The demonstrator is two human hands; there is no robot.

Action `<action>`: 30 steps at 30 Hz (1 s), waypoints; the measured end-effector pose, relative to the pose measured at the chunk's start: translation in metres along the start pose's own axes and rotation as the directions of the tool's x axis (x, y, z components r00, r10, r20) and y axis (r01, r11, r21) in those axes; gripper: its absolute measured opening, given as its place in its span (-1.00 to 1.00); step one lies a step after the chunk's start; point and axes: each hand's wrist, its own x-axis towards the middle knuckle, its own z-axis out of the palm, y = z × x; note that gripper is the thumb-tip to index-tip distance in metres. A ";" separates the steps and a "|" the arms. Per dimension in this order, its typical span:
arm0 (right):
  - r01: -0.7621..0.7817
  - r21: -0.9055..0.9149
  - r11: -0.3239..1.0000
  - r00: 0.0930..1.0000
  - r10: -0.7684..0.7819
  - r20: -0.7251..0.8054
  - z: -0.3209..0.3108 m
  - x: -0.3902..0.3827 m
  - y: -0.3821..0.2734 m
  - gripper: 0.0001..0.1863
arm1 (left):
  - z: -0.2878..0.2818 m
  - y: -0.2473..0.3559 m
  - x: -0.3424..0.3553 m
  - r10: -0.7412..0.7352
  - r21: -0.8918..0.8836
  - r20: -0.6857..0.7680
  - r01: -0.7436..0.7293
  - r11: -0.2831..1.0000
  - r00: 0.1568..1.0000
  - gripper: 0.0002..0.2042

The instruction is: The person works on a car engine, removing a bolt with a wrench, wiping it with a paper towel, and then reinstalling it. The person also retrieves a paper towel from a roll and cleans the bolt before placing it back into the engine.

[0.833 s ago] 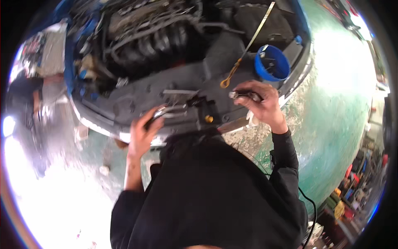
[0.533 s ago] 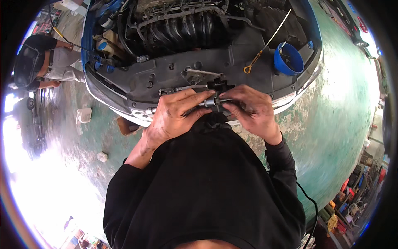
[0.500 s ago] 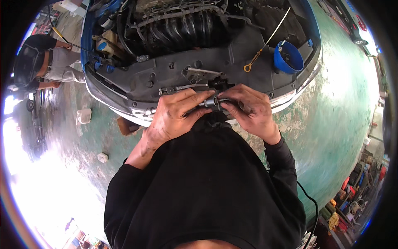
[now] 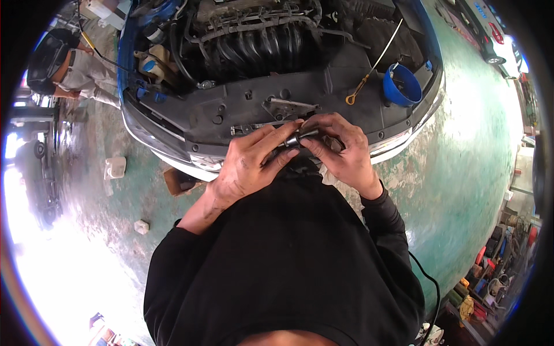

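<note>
My left hand is closed, its thumb and fingertips pinching a small shiny metal cylinder. My right hand meets it from the other side, fingers curled and pinched round a dark piece at the cylinder's end. Whether the two parts are joined cannot be made out. Both hands are just in front of my black shirt, over the front edge of a blue car's open engine bay. Just beyond them, a metal bar-like tool lies on the black front cover.
A dipstick with a looped handle and a blue funnel stand at the bay's right. The engine lies beyond. A person stands at left. On the floor are a brown box and a white container.
My right fingers have come closer to the left ones and curled more, covering more of the metal cylinder. The view has shifted slightly, so the car sits a little lower.
</note>
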 end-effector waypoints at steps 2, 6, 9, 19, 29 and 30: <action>0.003 0.046 0.999 1.000 -0.002 -0.018 0.001 0.002 -0.002 -0.78 | 0.004 0.000 -0.002 0.006 -0.088 -0.036 -0.010 0.996 0.999 -0.66; -0.194 0.238 0.952 0.981 0.192 0.030 -0.002 -0.001 -0.007 -0.77 | 0.012 -0.003 -0.006 0.010 -0.189 -0.134 -0.035 0.981 0.991 -0.72; -0.273 0.356 0.894 0.961 0.272 0.053 -0.006 -0.002 0.000 -0.78 | 0.013 -0.007 -0.008 -0.167 -0.394 -0.133 0.103 0.913 0.977 -0.76; -0.225 -0.063 0.972 0.844 0.226 0.487 0.053 -0.016 0.049 -0.72 | 0.005 -0.031 0.041 -0.599 -0.975 -0.165 -0.036 0.221 0.783 -0.76; -0.619 0.467 0.632 0.785 0.471 0.402 0.050 -0.022 0.073 -0.76 | 0.007 -0.084 0.059 -0.707 -0.993 -0.077 0.011 0.119 0.703 -0.84; -0.625 0.473 0.620 0.780 0.485 0.395 0.050 -0.020 0.077 -0.75 | 0.012 -0.086 0.061 -0.740 -0.996 -0.036 0.033 0.079 0.671 -0.80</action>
